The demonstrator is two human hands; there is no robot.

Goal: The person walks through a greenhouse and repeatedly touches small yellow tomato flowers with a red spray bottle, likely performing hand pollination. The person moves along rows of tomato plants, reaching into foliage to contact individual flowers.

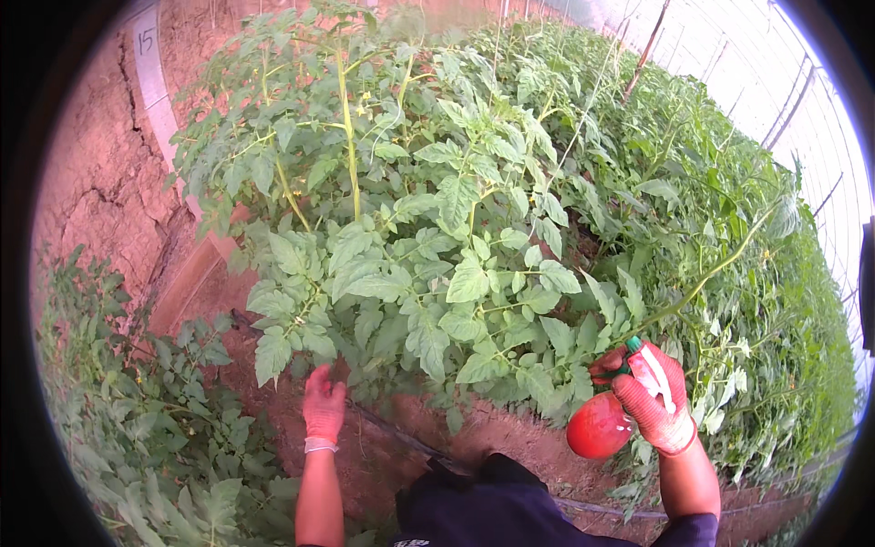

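My right hand, in a reddish ribbed glove, is closed around a small hand sprayer with a round red tank, a green nozzle and a white lever. The tank hangs below my fingers, and the nozzle end is beside a tomato stem at the right. My left hand, gloved likewise, is raised at the lower left with its fingers apart, just below the leaves of a tomato plant. No object shows in it. The fingertips of my right hand are partly hidden behind the sprayer.
Dense tomato plants fill the right side, with strings and poles rising among them. More foliage is at the lower left. A cracked earthen wall with a numbered pale strip stands behind. A dark hose crosses the soil.
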